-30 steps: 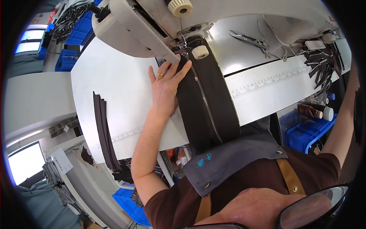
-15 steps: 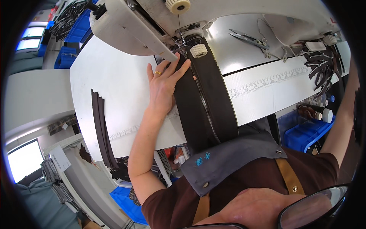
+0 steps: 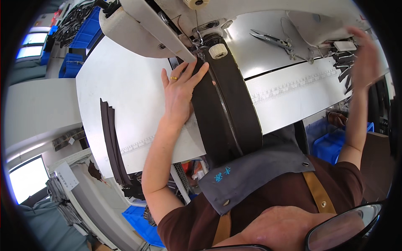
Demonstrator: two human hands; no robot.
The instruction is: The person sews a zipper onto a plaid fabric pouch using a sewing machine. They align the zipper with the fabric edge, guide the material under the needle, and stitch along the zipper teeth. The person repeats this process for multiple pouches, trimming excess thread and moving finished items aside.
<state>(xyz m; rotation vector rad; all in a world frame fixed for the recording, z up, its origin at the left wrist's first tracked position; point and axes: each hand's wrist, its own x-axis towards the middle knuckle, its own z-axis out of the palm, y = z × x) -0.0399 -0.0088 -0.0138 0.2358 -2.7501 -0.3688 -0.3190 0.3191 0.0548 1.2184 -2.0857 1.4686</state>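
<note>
Right hand (image 3: 366, 62) newly in view, blurred, cannot tell grip; left hand (image 3: 178, 95) still on dark fabric (image 3: 242, 106), grip wide.

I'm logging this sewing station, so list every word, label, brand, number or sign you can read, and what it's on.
Grey apron bib: blue embroidered characters, not copied here.
White worktable: ruler numerals near the front edge, not copied here.
White paper sheet at lower left: print too small to read.
Dark zippered fabric: no lettering visible.
Any other markings: too small or blurred to read.
</note>
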